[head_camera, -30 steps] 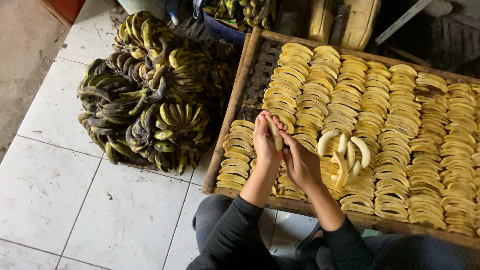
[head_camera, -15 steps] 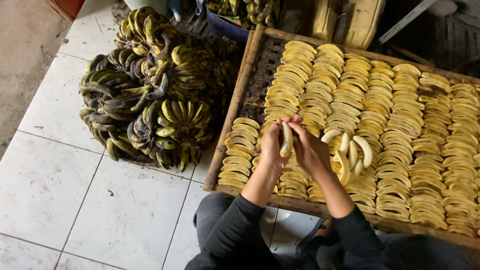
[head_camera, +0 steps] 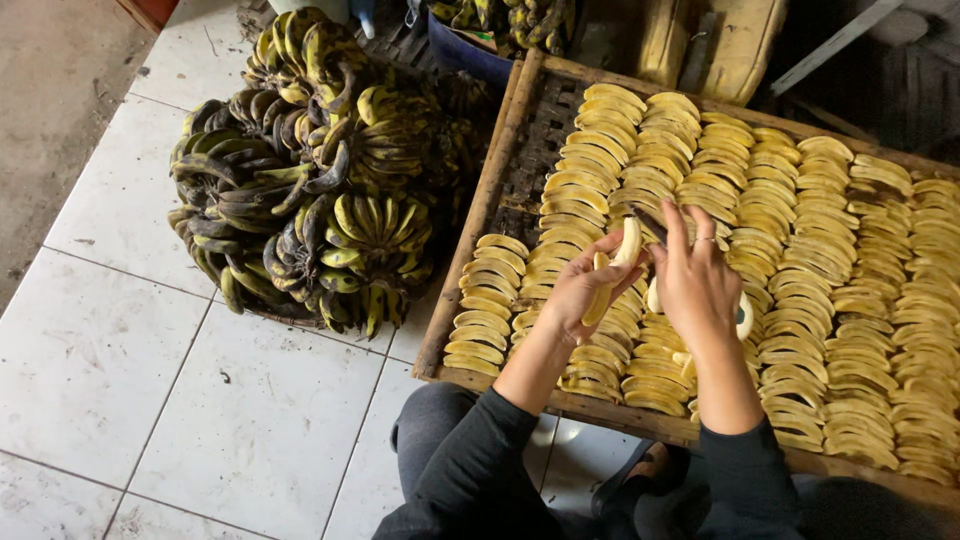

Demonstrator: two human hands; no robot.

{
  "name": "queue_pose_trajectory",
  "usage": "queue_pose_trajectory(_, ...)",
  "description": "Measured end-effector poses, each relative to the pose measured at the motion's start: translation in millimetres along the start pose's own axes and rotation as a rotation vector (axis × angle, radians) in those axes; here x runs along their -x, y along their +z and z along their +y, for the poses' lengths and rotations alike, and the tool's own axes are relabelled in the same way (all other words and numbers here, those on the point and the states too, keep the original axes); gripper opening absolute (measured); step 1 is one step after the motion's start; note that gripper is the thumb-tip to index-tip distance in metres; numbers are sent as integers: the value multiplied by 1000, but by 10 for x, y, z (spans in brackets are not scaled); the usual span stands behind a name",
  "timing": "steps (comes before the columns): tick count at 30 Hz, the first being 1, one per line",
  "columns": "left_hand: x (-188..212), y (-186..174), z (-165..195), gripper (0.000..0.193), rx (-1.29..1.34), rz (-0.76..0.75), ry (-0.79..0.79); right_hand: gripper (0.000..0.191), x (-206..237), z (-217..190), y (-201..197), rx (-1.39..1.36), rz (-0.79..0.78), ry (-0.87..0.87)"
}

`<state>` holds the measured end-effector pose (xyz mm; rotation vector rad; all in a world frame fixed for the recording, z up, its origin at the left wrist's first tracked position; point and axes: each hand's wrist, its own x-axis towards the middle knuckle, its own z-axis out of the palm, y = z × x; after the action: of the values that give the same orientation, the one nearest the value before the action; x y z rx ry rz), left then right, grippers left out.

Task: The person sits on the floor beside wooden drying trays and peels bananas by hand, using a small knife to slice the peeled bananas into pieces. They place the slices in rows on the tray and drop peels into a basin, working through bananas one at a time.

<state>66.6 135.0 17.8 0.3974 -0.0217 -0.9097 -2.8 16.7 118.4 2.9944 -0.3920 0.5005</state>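
My left hand [head_camera: 572,292] grips a peeled pale banana [head_camera: 627,243] that is split lengthwise, its upper end pointing up. My right hand [head_camera: 700,285] is close beside it, with the index finger stretched along a thin dark knife blade [head_camera: 649,223] that touches the banana's top. Both hands hover over a wooden slatted tray [head_camera: 482,210] filled with rows of yellow banana slices [head_camera: 800,230]. Under my right hand lie a few peeled whole bananas [head_camera: 745,317], mostly hidden by it.
A big pile of unpeeled green-black banana bunches [head_camera: 310,180] lies on the white tiled floor [head_camera: 150,380] left of the tray. A blue tub [head_camera: 470,55] with more bananas stands behind the pile. My knees in dark clothes [head_camera: 440,450] are at the tray's near edge.
The banana half that lay across my hands is now held more upright. My right hand has moved off the loose peeled bananas and closed in on it with the blade.
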Motion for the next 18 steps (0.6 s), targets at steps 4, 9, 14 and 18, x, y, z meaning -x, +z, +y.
queue_pose_trajectory(4,-64,-114,67,44,7,49,-93,59,-89,86,-152,-268,-57,12)
queue_pose_trajectory(9,-69,-245,276,44,53,15,-106,41,-201,-1,39,-727,-119,-278)
queue_pose_trajectory(14,83,-348,680,47,109,86,-18,24,-531,-264,553,-784,-3,-293)
queue_pose_trajectory(18,63,-423,893,46,228,563,103,23,-943,-625,1119,-1170,-274,82)
